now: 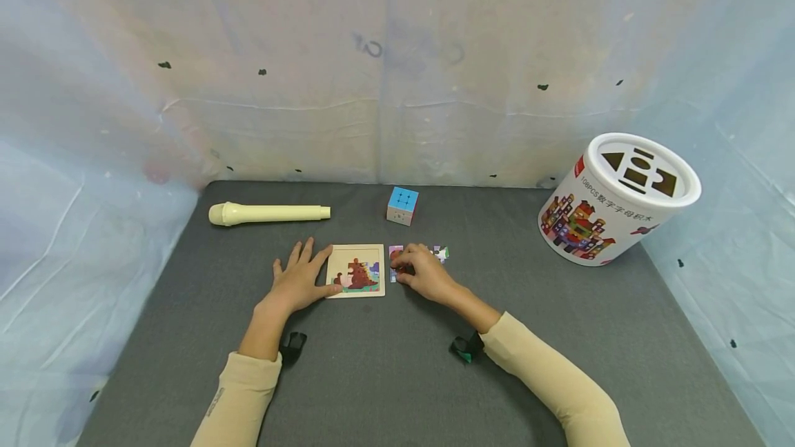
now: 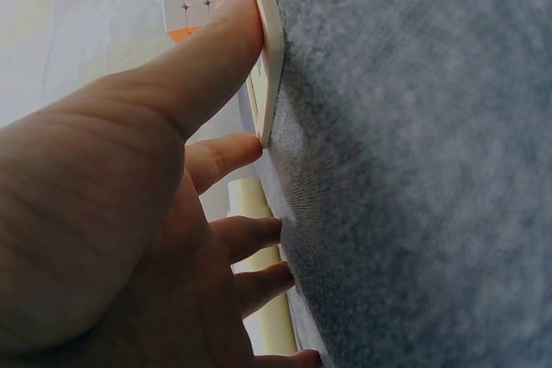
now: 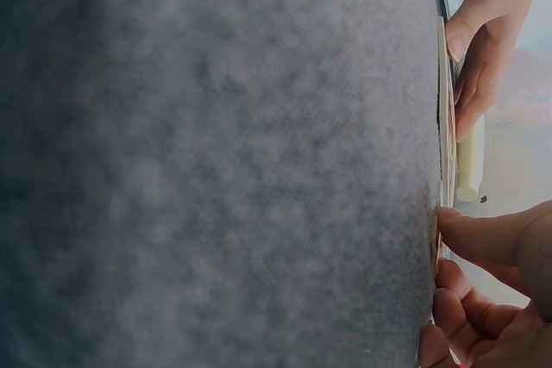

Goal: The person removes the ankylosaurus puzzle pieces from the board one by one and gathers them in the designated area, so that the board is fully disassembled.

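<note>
A square wooden puzzle board, partly filled with a picture of a brown animal, lies flat on the grey table. My left hand has its fingers spread at the board's left side. Its thumb rests on the board's lower left and its index finger touches the upper left corner; the left wrist view shows both against the board's edge. Just right of the board, my right hand pinches a puzzle piece at table level, mostly covered by the fingers. More colourful pieces show behind that hand.
Behind the board stands a cube puzzle with a blue top. A pale yellow toy microphone lies at the back left. At the right is a large white block bucket with shape holes in its lid. Plastic sheeting surrounds the table.
</note>
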A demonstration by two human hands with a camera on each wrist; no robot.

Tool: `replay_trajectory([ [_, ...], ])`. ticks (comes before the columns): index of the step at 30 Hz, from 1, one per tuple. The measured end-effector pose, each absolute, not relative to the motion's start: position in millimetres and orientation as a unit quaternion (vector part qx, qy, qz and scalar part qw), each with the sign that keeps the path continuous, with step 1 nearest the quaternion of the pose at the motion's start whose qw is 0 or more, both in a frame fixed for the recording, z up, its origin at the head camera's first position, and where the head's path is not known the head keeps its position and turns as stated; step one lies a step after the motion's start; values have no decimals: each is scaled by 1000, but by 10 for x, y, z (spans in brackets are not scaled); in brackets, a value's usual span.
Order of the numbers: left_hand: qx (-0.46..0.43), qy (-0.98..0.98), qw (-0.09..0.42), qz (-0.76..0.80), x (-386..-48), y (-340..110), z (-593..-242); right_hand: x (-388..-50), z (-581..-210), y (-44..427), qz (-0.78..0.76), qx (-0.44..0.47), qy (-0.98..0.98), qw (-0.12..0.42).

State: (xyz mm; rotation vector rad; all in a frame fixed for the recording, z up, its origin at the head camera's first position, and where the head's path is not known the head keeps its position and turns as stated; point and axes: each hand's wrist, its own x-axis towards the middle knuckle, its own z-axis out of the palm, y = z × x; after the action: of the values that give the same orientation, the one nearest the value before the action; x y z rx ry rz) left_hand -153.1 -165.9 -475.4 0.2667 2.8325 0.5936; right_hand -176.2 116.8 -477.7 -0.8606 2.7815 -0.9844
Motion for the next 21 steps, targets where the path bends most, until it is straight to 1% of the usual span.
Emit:
replay_trajectory([
  [6, 94, 968, 113, 204, -1537, -1668, -4765, -1781, -4760, 1161, -320, -268, 908, 40],
  [13, 91, 967, 117, 206, -1541, -1664, -4757, -1835, -4696, 1077, -344, -270, 899, 24],
  [21, 89, 968, 123, 198, -1543, -1663, -4759, -1838, -4651, 841, -376, -289, 879, 56],
])
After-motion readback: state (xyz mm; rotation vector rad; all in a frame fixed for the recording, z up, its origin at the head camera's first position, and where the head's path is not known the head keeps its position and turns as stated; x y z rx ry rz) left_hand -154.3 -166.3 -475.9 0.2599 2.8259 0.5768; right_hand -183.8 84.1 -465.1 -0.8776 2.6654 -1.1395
